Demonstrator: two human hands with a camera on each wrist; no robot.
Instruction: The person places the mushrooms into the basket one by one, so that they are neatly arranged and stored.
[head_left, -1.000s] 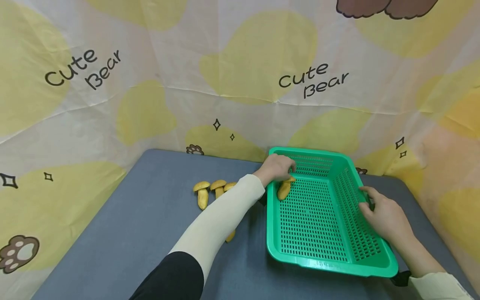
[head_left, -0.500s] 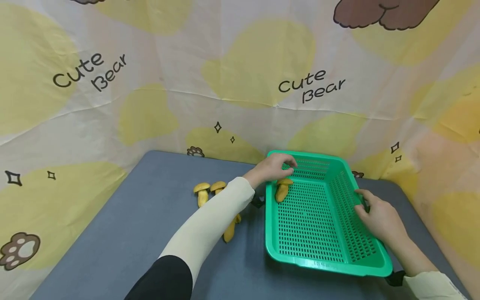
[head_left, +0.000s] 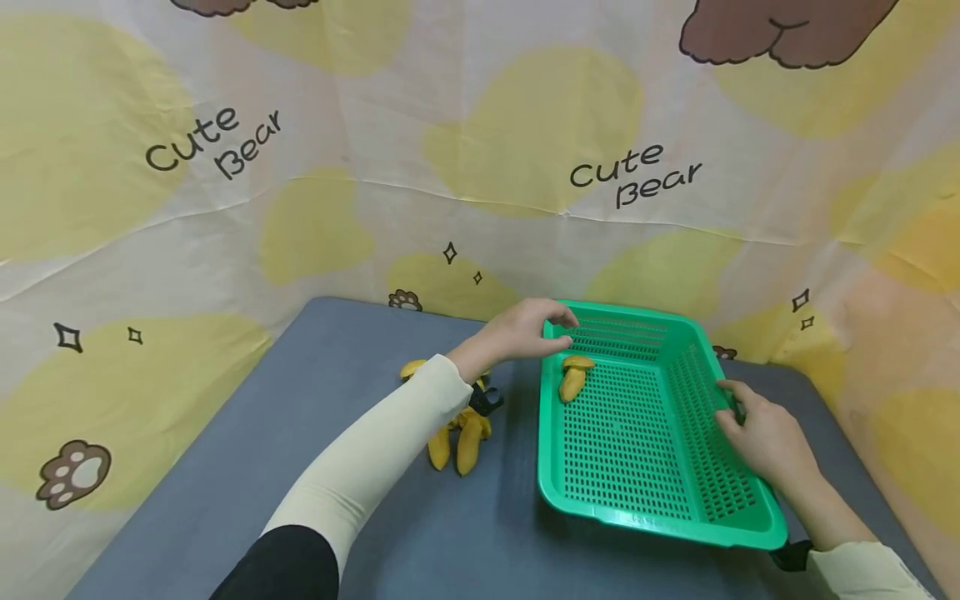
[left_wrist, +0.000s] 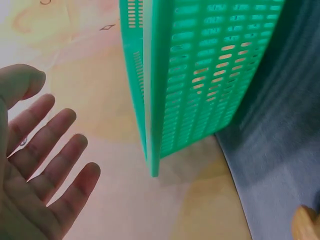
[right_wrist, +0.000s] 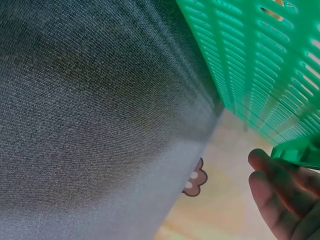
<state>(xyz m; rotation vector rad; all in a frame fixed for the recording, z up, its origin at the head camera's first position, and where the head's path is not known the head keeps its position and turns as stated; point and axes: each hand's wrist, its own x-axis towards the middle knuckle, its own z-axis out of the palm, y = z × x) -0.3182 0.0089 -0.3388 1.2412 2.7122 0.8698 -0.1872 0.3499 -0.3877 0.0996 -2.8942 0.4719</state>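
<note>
Mushrooms point(head_left: 453, 433), several of them yellow toys, lie loose on the grey bench point(head_left: 315, 433) left of the green basket point(head_left: 660, 517), not yet moved. Left hand point(head_left: 525, 329) hovers over the basket's near-left corner, fingers relaxed and empty, beside the one mushroom in the basket point(head_left: 573, 377). Right hand point(head_left: 761, 433) rests on the right rim, fingers curled over it.

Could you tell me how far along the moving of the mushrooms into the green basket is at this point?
Done: one mushroom lies inside the green basket. In hand: nothing; the left hand hovers empty and open at the basket's far corner, while the right hand holds its right rim. Left: several mushrooms on the table, partly hidden behind the left sleeve.
</note>
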